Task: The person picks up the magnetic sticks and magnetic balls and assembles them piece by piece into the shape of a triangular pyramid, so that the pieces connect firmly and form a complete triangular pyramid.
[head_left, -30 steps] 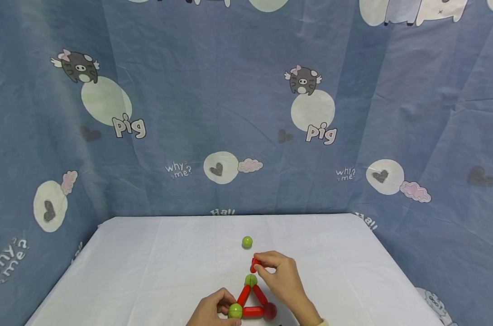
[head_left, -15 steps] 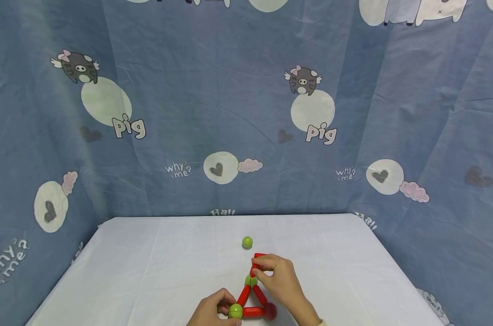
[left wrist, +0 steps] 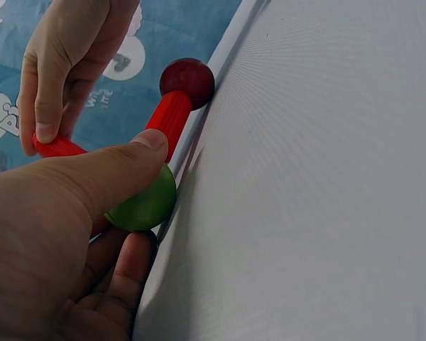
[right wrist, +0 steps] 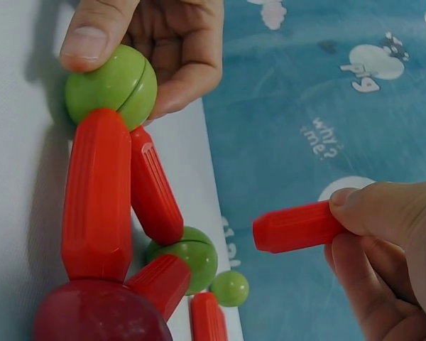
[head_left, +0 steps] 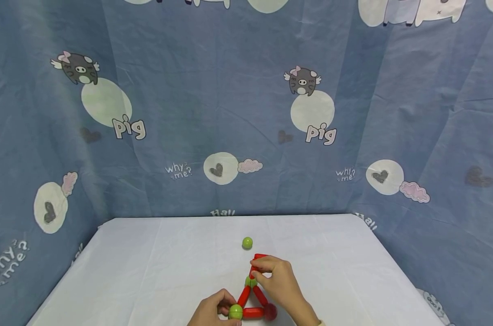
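Blue patterned cloth [head_left: 250, 113] hung behind a white-covered counter [head_left: 148, 267], where red sticks and balls made a flat triangle [head_left: 260, 295]. At its near left corner, the left hand [head_left: 214, 309] had thumb and fingers clamped on the near green ball [head_left: 235, 312]; a dark red ball [head_left: 270, 311] formed the near right corner. The right hand [head_left: 284, 281] pinched the rear of a raised stick [right wrist: 298, 226] between thumb and fingers, above the triangle's far green ball [right wrist: 200, 261]; the right wrist view showed a gap between the stick's bare end and that ball. This stick looked light, stiff and not fragile, and its ribbed sides would likely resist slipping; the end away from the ball seemed the sensible hold. Beyond lay a loose green ball [head_left: 247, 243] and, partly hidden behind the right hand, probably another stick [right wrist: 205, 318].
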{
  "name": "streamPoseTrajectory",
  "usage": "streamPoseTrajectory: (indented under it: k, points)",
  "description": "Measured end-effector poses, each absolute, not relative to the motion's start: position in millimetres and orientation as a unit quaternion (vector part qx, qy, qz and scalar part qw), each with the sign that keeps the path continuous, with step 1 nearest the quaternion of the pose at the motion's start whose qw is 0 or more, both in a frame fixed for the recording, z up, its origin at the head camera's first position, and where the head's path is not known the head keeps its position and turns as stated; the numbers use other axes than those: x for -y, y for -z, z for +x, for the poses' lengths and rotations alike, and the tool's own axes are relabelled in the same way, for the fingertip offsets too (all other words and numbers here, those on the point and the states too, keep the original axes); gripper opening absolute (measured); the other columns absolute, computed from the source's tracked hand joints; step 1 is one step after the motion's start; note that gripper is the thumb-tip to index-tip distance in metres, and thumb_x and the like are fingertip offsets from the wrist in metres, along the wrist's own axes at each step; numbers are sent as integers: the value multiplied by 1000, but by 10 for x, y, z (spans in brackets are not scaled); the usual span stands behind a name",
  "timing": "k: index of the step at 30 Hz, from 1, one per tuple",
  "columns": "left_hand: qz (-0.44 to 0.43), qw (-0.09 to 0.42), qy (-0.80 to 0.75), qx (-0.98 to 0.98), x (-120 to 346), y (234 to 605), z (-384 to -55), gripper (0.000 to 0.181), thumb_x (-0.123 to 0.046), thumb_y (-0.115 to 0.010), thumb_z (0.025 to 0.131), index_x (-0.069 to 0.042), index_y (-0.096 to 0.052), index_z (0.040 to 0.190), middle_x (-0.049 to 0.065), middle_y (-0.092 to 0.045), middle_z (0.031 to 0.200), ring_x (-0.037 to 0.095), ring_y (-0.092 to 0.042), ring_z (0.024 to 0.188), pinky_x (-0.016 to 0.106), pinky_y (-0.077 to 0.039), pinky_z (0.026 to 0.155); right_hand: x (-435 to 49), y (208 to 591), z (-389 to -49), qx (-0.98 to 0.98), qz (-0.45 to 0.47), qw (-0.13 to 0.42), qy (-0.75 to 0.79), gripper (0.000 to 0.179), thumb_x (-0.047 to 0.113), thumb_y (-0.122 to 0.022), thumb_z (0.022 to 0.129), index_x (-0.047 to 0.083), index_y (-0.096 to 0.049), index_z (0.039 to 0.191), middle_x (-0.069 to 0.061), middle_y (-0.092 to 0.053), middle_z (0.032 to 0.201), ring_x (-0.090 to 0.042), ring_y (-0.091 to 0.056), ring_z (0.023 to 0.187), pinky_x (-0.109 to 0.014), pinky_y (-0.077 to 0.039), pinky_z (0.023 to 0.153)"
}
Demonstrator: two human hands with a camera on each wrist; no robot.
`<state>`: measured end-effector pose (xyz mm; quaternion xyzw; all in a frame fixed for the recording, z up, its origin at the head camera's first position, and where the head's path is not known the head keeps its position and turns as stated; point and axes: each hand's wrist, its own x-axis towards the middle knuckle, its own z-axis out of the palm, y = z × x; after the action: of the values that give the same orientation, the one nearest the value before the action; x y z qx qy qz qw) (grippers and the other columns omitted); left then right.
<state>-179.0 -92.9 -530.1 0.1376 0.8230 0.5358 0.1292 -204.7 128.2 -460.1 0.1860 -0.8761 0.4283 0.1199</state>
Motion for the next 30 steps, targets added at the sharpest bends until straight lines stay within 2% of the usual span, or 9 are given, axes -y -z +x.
streamPoseTrajectory:
  k: [30]
  points:
    - [137,137,-542,-817,931,5309,-1791,37,-21,-90,77,-10,-66,102,-1,-70,92,13,-62,80,18,-49,68,-1248,4687,-2054,886,197,131,-400,23,6,-82,84,9,-80,107,-3,-77,104,-12,-74,87,-30,-62,77]
